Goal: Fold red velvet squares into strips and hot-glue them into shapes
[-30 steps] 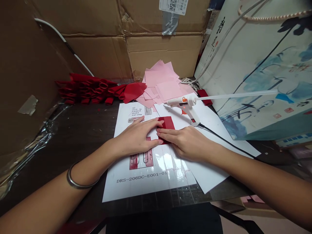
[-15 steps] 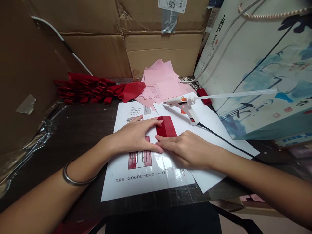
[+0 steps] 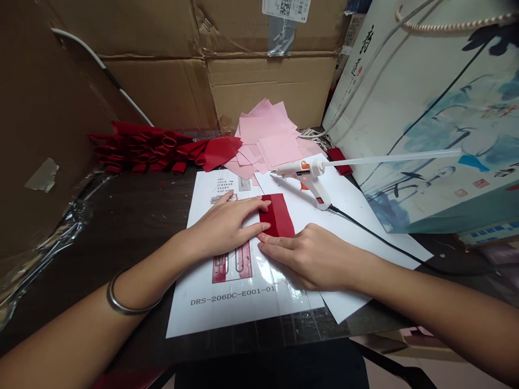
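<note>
Live on the bench: the red strip (image 3: pixel 277 216) lies on the white papers, its long axis running nearly 12 to 6. My view puts the left hand (image 3: pixel 225 227) at its 9 o'clock, flat and open, fingertips (image 3: pixel 265 199) right at the strip's long edge. The right hand (image 3: pixel 314 258) sits at its 5 o'clock, also flat and open, fingers (image 3: pixel 275 243) just at the lower end. Neither hand closes on it, and the left is marginally closer. The glue gun (image 3: pixel 302 172) rests at about 1 o'clock, its cord (image 3: pixel 373 236) trailing toward 4.
</note>
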Tool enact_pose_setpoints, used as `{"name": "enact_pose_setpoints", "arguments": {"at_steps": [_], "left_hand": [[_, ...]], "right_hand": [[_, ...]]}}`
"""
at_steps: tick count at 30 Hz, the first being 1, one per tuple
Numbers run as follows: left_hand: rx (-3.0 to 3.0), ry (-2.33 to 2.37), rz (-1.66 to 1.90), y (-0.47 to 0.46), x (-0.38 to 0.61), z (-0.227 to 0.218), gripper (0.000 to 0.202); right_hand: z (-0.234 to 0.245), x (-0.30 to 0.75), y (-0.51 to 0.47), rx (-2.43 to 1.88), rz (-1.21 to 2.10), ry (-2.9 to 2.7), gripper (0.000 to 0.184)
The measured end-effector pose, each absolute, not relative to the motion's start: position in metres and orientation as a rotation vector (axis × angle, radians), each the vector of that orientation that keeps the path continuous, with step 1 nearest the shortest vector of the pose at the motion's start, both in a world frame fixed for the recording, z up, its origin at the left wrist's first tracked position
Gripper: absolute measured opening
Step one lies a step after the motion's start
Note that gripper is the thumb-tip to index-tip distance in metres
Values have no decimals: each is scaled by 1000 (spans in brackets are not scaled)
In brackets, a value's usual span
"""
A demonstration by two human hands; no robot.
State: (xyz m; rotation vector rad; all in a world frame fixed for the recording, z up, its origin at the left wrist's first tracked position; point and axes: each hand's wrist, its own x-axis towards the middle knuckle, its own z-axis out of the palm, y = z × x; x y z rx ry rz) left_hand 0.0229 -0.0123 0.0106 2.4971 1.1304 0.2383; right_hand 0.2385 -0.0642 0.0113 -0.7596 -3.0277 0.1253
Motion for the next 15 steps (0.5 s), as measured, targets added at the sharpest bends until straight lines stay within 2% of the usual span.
{"name": "enact_pose_setpoints", "arguments": {"at_steps": [7,12,15], "left_hand": [[2495,1111,245,-13,23,12,52],[2499,1053,209,-13,20,14,52],[2493,1026,218,-14,19,14,55]], "right_hand": [[6,243,-65,-636,358,-2805,36],[1,243,-60,-672,297,-2406,32],[-1,243,-55,-812,270,-2442,35]]}}
